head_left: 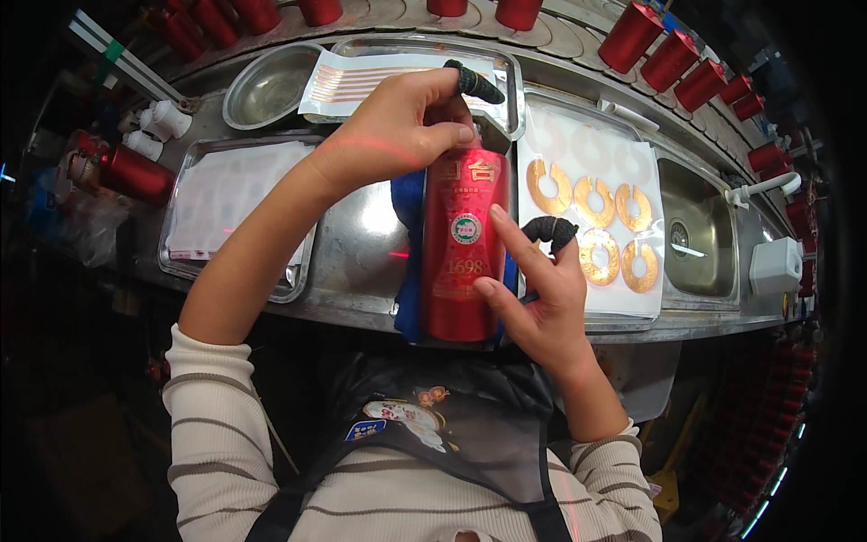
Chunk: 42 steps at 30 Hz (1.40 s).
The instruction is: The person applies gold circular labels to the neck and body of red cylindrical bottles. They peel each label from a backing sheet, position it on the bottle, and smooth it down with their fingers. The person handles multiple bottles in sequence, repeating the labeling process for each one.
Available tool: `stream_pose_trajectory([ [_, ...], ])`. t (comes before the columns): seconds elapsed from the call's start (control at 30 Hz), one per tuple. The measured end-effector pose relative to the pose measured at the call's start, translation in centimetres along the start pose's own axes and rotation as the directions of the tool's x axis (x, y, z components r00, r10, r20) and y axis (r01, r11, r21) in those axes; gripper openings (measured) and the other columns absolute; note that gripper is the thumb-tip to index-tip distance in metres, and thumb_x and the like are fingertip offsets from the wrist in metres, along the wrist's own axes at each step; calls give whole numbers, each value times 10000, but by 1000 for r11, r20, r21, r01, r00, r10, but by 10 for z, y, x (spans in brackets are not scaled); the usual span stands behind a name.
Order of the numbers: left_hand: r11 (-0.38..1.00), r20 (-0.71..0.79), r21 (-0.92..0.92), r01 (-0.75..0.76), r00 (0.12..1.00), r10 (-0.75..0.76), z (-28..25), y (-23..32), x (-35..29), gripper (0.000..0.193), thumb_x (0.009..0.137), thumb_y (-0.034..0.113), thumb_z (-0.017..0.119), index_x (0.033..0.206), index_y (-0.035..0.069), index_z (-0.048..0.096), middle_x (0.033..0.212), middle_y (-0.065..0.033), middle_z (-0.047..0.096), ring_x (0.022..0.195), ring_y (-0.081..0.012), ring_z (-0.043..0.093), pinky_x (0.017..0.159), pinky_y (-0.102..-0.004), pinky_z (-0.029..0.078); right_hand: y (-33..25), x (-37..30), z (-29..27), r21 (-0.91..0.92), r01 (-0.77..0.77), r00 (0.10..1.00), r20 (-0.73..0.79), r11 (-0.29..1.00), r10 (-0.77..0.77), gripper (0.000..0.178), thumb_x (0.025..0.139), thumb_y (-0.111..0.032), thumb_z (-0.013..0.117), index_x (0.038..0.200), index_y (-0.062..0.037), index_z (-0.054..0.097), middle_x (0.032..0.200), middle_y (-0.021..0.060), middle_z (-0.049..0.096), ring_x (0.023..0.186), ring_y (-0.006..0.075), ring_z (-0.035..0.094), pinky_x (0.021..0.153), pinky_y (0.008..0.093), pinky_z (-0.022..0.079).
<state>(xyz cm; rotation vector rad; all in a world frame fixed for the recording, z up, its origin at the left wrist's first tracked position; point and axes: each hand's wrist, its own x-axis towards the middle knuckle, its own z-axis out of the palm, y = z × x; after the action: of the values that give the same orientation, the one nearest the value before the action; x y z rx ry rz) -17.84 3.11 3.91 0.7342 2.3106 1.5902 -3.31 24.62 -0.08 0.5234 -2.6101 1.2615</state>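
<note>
A red bottle (462, 298) with gold lettering and a round green-and-white label lies on a blue cloth (406, 271), its neck pointing away from me. My left hand (397, 122) is closed at the neck, thumb and bent fingers around it, partly hiding it. Against the bottle's right side rest the index fingertip and thumb of my right hand (546, 294), spread apart. Black finger covers (474, 83) show on both hands. To the right, a white backing sheet (591, 303) carries several gold C-shaped stickers (594, 201).
A metal tray (293, 287) with white sheets stands left, behind it a metal bowl (264, 88). A sheet with gold strips (348, 83) lies on the far tray. A sink (691, 239) and white container (777, 266) are right. Red bottles (630, 38) line a conveyor (578, 41).
</note>
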Motion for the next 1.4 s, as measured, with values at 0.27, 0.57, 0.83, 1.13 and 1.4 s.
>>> stream_pose_trajectory([
  [0.27, 947, -365, 265, -180, 891, 271, 27, -23, -53, 413, 857, 141, 736, 1233, 30, 607, 1148, -122, 646, 1026, -267, 625, 903, -364, 491, -14, -12, 3, -70, -58, 993, 103, 996, 65, 617, 795, -254, 809, 1384, -235, 626, 1119, 197, 589, 999, 332, 579, 836, 382, 521],
  [0.57, 957, -76, 104, -270, 957, 278, 77, -45, -122, 919, 875, 337, 748, 1596, 141, 214, 1624, -146, 307, 1507, -440, 176, 1220, -542, 134, -8, 2, -4, -78, -52, 984, 164, 996, 64, 694, 798, -290, 802, 1440, -177, 565, 1195, 229, 614, 1048, 364, 568, 885, 401, 506],
  [0.83, 961, -56, 104, -257, 963, 264, 76, -41, -123, 961, 842, 339, 786, 1588, 118, 222, 1617, -143, 317, 1495, -469, 204, 1211, -544, 198, -8, -3, -2, -97, -21, 987, 158, 995, 36, 719, 783, -276, 803, 1449, -172, 554, 1210, 238, 593, 1080, 381, 568, 905, 421, 506],
  [1.13, 962, -36, 144, -234, 970, 242, 72, -35, -126, 964, 815, 347, 808, 1574, 98, 268, 1604, -169, 329, 1484, -473, 235, 1198, -527, 248, -9, -6, -5, -71, -26, 983, 179, 997, 39, 728, 771, -259, 808, 1447, -163, 557, 1213, 232, 589, 1104, 376, 575, 885, 411, 515],
  [1.4, 963, -55, 141, -228, 970, 237, 66, -31, -119, 977, 820, 345, 796, 1579, 81, 242, 1610, -160, 322, 1496, -439, 230, 1221, -504, 203, -8, 28, -7, -207, 129, 989, 92, 970, -112, 681, 805, -330, 789, 1439, -217, 568, 1064, 192, 653, 871, 329, 581, 735, 388, 523],
])
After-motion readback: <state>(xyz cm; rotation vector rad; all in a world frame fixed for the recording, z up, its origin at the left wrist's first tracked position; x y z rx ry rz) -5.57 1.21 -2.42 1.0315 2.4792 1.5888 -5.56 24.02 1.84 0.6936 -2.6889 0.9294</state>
